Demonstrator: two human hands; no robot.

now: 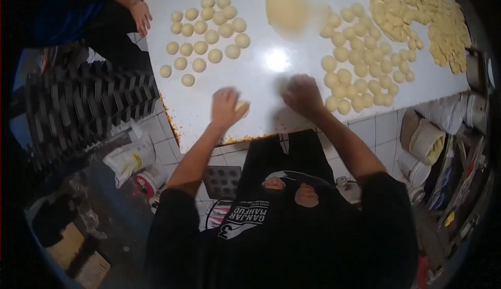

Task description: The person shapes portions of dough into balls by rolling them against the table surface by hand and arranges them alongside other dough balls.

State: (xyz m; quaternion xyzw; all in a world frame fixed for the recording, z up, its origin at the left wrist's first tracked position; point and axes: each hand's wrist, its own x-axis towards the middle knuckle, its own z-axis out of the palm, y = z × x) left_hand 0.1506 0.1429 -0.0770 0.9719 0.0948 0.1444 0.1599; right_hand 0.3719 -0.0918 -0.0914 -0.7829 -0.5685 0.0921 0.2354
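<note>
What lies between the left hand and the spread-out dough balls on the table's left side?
In the head view, only bare white tabletop shows between the left hand and those dough balls.

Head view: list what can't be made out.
In the head view:
Dough piece: partly covered by the left hand.
Right hand: fingers blurred; anything beneath is hidden by it.
Large dough mass: right side blurred.
Table: far side cut off by the top edge.

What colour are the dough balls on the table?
The dough balls are pale creamy yellow, best seen in the head view.
</note>
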